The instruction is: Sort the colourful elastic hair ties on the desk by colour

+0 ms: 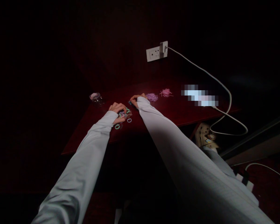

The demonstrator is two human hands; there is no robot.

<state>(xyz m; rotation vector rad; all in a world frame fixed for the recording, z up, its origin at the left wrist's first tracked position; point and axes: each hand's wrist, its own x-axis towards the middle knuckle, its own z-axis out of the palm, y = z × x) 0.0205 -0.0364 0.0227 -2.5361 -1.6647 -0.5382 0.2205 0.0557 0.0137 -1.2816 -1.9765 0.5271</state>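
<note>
On the dark red table, a loose pile of small coloured hair ties (123, 115) lies beneath my left hand (118, 110). That hand arches over the pile, its thumb apart from the fingers and touching the ties. A green hair tie (117, 127) and a pale lilac one (129, 120) lie at the pile's near side. Farther right, my right hand (138, 99) is bent down to the tabletop with curled fingers. Small dark blue bits (130, 102), too small to name surely, show at its fingertips. Just beyond its wrist is a heap of purple bands (152, 97).
A heap of pink bands (166, 92) lies right of the purple one. A clear jar (96, 98) stands at the back left. A white cable (202, 69) runs from a wall socket (154, 54) to a blurred bright object (199, 95). Below is a beige clog (204, 136).
</note>
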